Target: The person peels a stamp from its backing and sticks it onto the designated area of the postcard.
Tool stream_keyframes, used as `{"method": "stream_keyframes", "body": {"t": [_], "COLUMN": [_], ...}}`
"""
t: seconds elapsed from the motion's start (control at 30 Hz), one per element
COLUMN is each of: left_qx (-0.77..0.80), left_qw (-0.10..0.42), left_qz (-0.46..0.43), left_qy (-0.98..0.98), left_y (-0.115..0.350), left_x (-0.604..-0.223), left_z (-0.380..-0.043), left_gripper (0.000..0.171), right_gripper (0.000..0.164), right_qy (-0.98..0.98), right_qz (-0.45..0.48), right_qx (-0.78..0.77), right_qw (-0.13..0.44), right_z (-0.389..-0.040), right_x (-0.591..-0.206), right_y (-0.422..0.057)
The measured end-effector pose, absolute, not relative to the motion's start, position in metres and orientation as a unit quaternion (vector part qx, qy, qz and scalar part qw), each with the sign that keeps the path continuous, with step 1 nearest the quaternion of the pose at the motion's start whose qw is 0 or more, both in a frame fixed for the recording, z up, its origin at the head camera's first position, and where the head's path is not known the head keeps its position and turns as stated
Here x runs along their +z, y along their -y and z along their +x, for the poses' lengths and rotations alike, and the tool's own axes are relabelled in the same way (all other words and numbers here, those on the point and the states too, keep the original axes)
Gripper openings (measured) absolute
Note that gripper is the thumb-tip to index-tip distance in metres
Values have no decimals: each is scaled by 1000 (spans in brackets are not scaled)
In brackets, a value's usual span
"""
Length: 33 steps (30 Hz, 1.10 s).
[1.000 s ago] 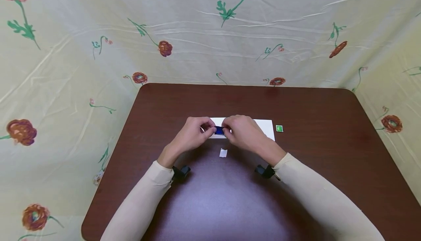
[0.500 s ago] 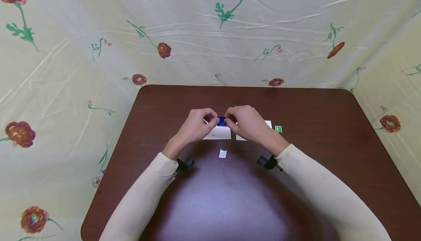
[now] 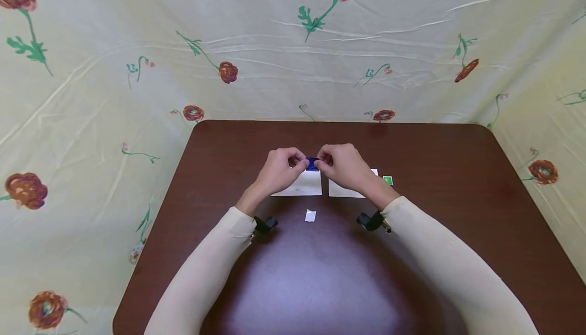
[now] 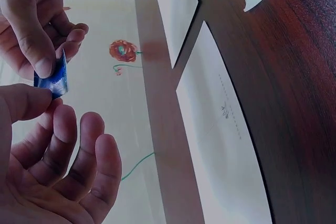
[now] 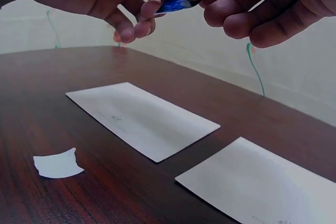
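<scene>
Both hands hold a small glossy blue rectangle, like a stamp (image 3: 313, 164), up over the far half of the table. My left hand (image 3: 282, 171) pinches its left end between thumb and fingertip. The right hand (image 3: 344, 170) pinches the opposite end the same way. In the left wrist view the blue stamp (image 4: 56, 81) is slightly bent, and the left hand's other fingers (image 4: 65, 140) curl loosely below it. Fingers cover much of the blue stamp (image 5: 177, 2) in the right wrist view.
Below the hands two white envelope-like cards, a left one (image 3: 299, 183) and a right one (image 3: 341, 190), lie side by side with a narrow gap. A green white-edged stamp (image 3: 388, 180) lies to their right. Nearer me is a white paper scrap (image 3: 310, 215). Flowered sheeting (image 3: 274, 86) hangs behind the table.
Both hands have raised the blue stamp from over the cards and moved it away from me and slightly right. The gap between the two cards now shows.
</scene>
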<state>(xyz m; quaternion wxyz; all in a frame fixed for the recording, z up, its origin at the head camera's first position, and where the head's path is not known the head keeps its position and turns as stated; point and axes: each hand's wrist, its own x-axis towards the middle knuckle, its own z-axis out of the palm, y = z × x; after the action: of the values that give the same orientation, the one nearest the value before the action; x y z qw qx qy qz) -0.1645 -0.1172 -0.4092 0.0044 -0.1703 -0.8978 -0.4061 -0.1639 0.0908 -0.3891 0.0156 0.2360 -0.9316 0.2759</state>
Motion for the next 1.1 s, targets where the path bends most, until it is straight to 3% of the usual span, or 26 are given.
{"method": "stream_keyframes", "body": {"t": [0.53,1.1], "left_qx": [-369,-327], "left_qw": [-30,-32], "left_qz": [-69,-55], "left_qy": [926,943], "left_y": [97,88], "left_x": [-435,-452], "left_z": [-179,-187], "left_gripper": [10,12], "right_gripper": [17,19], "right_qy": [936,949], "right_qz": [170,139], "right_qx": [304,273], "right_qw": [-46,-70], "right_z": [-186,-199], "right_x": [-426,-447], "right_y": [-88,-84]}}
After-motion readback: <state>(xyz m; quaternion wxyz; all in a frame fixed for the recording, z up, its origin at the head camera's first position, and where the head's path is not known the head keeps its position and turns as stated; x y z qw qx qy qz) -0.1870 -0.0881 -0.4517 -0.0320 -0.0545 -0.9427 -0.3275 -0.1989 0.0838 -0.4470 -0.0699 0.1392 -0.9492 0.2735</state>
